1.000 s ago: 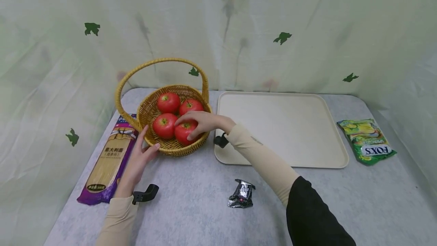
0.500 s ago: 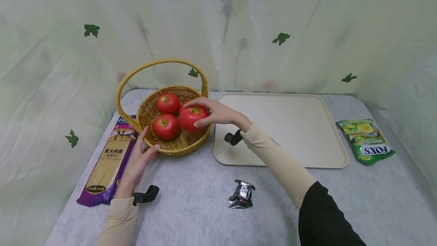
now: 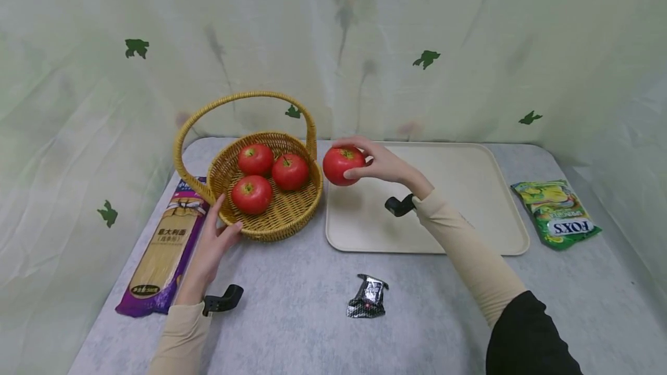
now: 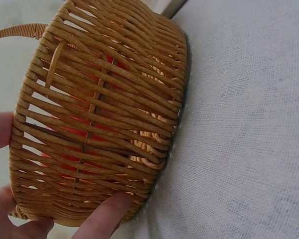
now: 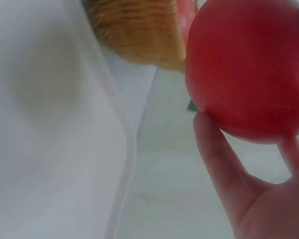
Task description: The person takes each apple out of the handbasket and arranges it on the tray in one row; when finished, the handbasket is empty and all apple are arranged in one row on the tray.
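In the head view my right hand (image 3: pixel 383 162) holds a red apple (image 3: pixel 341 165) in the air over the left part of the beige tray (image 3: pixel 432 201). The right wrist view has that apple (image 5: pixel 249 69) large between thumb and fingers. Three more apples, one of them the front apple (image 3: pixel 252 194), lie inside a wicker basket (image 3: pixel 281 230) with a tall arched handle. My left hand (image 3: pixel 208 247) grips the basket's near left rim. Up close in the left wrist view, fingers (image 4: pixel 107 214) press on the woven wall.
A purple spaghetti pack (image 3: pixel 161 253) lies left of the basket, partly under my left forearm. A small black-and-silver wrapped packet (image 3: pixel 367 297) is on the table front. Right of the tray lies a green FOX'S bag (image 3: pixel 557 213). A pale curtain (image 3: pixel 365 45) hangs behind.
My right hand has lifted one apple out of the basket and carried it right, over the tray. My left hand has stayed at the basket rim.
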{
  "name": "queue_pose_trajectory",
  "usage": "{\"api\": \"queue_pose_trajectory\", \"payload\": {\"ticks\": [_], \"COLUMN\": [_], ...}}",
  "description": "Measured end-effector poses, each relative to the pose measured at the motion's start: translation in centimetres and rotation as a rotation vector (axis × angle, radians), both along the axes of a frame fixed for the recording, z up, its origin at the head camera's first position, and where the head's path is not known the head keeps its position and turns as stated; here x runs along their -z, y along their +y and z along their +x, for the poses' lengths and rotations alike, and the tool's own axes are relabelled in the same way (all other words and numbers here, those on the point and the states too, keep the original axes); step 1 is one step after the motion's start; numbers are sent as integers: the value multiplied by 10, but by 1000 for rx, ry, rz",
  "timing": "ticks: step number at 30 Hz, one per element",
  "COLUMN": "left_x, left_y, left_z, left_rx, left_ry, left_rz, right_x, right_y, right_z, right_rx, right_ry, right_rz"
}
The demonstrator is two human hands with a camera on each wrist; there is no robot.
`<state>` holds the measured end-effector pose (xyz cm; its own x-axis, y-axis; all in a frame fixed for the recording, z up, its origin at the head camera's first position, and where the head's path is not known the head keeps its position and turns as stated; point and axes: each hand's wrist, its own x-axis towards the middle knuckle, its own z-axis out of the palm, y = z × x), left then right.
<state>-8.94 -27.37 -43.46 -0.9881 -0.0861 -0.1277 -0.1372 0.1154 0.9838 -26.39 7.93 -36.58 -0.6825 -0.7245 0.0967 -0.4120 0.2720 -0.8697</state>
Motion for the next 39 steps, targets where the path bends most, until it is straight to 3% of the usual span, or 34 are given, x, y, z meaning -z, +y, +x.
{"api": "queue_pose_trajectory", "payload": {"ticks": [14,23,28,39], "left_x": [1,2,3,5], "left_y": [-2,-1,0,1], "left_z": [2,2,1,0], "left_rx": [8,5,5,-3], "left_ry": [15,18,32,39], "left_rz": [-24,-16,-1,-11], "right_x": [34,55,64,71], "right_y": [36,29,21,14], "right_z": [-2,-1,0,-1], "right_rx": [94,82,55,-20], "right_ry": [-12,29,106,144], "right_rz": [66,93,123,167]}}
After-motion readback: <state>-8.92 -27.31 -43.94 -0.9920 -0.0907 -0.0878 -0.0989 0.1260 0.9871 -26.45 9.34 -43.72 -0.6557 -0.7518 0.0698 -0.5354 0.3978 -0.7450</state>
